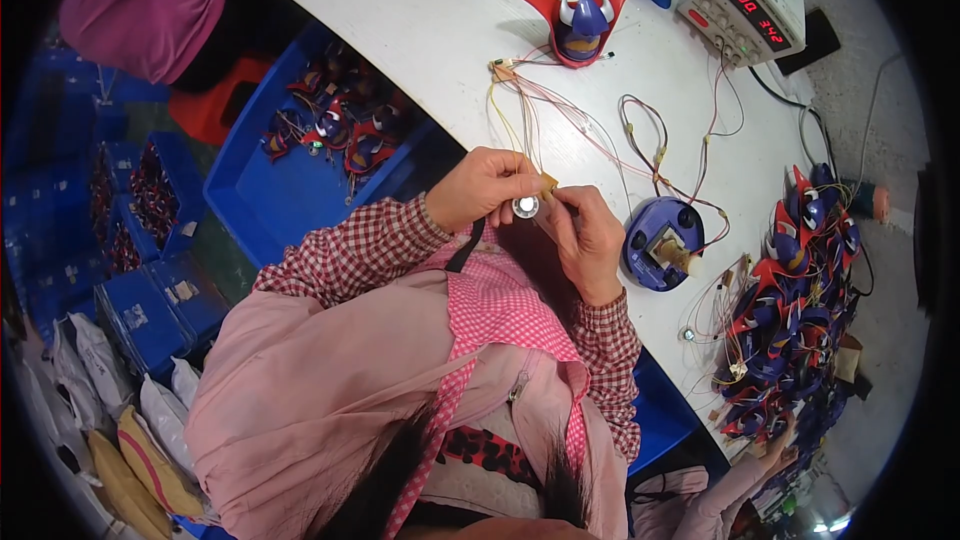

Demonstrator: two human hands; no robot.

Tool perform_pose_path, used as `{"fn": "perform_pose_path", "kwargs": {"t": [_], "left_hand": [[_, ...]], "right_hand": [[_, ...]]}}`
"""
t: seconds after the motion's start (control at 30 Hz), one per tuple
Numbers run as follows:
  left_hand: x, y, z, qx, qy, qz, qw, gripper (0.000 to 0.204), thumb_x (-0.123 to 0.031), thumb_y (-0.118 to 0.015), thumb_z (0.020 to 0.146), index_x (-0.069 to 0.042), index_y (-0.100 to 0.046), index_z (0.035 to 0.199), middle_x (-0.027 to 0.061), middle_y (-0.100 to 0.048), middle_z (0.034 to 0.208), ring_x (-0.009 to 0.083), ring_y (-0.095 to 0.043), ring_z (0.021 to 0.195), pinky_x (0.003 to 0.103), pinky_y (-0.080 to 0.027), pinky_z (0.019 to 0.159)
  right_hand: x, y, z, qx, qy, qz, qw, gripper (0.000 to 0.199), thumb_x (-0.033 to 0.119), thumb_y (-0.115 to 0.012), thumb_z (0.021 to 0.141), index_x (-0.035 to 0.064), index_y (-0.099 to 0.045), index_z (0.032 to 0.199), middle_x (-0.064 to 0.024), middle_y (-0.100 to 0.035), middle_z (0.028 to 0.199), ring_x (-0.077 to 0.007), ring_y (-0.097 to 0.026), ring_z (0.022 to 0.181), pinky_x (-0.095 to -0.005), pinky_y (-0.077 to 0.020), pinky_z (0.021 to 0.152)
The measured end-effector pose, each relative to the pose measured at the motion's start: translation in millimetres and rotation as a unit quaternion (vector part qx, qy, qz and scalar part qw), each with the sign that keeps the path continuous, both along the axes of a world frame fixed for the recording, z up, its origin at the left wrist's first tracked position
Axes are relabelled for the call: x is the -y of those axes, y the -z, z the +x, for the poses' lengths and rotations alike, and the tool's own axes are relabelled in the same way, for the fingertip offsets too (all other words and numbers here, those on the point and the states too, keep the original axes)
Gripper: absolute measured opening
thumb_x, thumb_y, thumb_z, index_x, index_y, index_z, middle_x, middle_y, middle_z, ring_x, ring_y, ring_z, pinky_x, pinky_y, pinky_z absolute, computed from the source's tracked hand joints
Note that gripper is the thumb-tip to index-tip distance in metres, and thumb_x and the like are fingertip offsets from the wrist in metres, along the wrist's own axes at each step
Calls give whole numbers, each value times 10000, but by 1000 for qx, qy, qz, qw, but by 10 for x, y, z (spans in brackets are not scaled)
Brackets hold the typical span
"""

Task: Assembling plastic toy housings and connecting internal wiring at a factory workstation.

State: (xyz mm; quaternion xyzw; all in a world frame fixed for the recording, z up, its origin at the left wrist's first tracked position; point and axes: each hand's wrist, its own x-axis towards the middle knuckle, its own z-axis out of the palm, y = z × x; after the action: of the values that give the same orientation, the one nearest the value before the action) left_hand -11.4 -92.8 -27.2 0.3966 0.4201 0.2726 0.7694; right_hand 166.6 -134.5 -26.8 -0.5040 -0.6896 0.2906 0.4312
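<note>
Over the table's near edge, my left hand (482,188) pinches a small tan circuit board (548,183) with thin wires running from it. Close to its right, my right hand (590,240) has thumb and finger pressed together at the board's wires; just what lies in that pinch is partly hidden. A small round silver speaker-like disc (525,207) with a white centre hangs below the left fingertips. Loose thin wires (540,95) lead away across the table toward a red and purple horned toy head (580,25).
A blue round base (655,258) with wires sits right of my hands. Toy heads (790,310) are heaped at the right. A power supply (740,5) stands at the back right. A blue bin (270,190) holds more heads at left. Another person's hand (778,450) reaches into the heap.
</note>
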Motion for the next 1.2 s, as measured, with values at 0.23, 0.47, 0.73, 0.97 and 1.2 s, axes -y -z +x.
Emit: {"fn": "perform_pose_path", "kwargs": {"t": [0.23,0.47,0.73,0.97,1.2], "left_hand": [[22,31,-6,7,-5,6,1000,205,-208,-599,886,-8,-628,854,18,-583,627,55,-510,441,163,-394,396],[-74,-127,134,-4,-70,-16,997,251,-185,-567,907,16,-537,1053,70,-598,803,88,-583,630,197,-476,560],[372,-232,-3,-150,-79,269,948,520,-228,-683,795,19,-458,1194,136,-549,1097,184,-585,898,298,-486,715],[79,-66,1150,-177,123,638,739,951,-381,-802,589,56,-330,1289,232,-405,1269,379,-370,1209,450,-316,975],[115,168,1407,-206,99,651,724,1059,-412,-811,535,68,-282,1317,234,-366,1307,375,-366,1220,451,-304,976]], "right_hand": [[26,-22,-23,4,0,6,1000,150,-28,-641,779,1,-583,914,-111,-581,777,-206,-597,617,-273,-464,539],[157,-234,52,43,74,-1,996,214,-16,-647,779,-7,-575,980,-118,-585,800,-207,-591,641,-277,-471,572],[915,-497,801,64,282,-8,957,377,-3,-678,777,-15,-524,1121,-89,-572,954,-124,-549,710,-232,-463,639],[394,-432,845,-14,235,-35,971,320,27,-699,766,-14,-563,1053,-87,-560,879,-150,-560,695,-250,-462,597],[410,-346,907,156,237,16,959,170,29,-699,744,8,-607,885,-102,-567,826,-224,-569,681,-304,-468,601]]}}
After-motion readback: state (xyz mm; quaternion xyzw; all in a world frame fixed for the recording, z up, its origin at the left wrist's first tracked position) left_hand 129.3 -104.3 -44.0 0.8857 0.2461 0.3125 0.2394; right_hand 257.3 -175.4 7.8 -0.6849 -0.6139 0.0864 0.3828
